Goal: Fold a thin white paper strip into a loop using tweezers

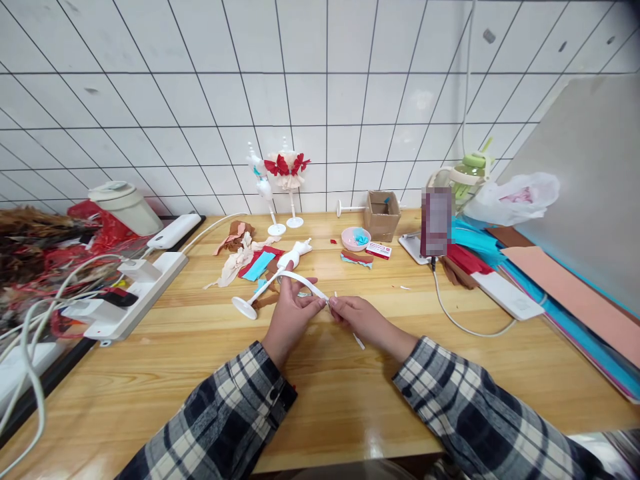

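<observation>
A thin white strip [305,283] is pinched between both hands just above the desk [200,360]. The left hand [293,308] holds its looped length; the right hand [357,315] grips its near end with fingertips. Just beyond the left hand lies an undressed white doll form on a stand [280,267], beside cloth scraps [245,257]. Farther back stands a dressed form with red trim [287,167], apparently finished, next to another white one [261,180]. A small box [383,213], a pink dish [355,237] and a red-and-white card [379,250] sit beyond the right hand; the card's writing is too small to read.
</observation>
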Demonstrator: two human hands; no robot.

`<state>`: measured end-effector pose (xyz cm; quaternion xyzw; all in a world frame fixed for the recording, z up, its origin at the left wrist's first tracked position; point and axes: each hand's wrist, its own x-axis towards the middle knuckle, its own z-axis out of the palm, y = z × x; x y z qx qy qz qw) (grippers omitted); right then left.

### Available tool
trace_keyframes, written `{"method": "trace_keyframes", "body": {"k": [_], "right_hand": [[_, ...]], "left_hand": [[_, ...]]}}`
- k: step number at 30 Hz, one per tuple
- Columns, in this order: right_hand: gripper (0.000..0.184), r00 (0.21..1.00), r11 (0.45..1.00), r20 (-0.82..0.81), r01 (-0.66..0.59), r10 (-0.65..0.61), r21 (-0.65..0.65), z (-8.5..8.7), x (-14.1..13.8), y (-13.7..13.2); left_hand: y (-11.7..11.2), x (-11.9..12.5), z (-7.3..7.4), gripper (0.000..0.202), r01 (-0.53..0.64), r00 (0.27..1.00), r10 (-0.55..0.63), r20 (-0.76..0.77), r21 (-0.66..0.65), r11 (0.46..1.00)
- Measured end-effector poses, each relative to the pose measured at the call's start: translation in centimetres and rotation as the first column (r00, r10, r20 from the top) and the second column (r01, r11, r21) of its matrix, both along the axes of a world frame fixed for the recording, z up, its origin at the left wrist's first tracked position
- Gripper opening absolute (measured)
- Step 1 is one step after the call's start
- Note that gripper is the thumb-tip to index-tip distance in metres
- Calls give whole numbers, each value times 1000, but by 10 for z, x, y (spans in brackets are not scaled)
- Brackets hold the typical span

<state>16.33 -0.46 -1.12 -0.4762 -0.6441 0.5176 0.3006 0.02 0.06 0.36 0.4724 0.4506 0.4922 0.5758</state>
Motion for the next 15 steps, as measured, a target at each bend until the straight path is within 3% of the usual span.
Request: {"method": "trace_keyframes", "body": {"k": [7,11,15], "right_hand": [[52,967,978,-256,-60,7,-202,4,-1,-1],[51,961,955,-277,-83,0,-286,7,0,-2],[51,964,953,-266,-78,-3,-293,7,2,-2]], "left_hand": [[0,0,-1,100,11,1000,-11,3,-9,1000],[1,0,-3,101,17,1000,-17,4,-3,1000],[0,-1,-4,101,29,999,-29,15,3,1000]]}}
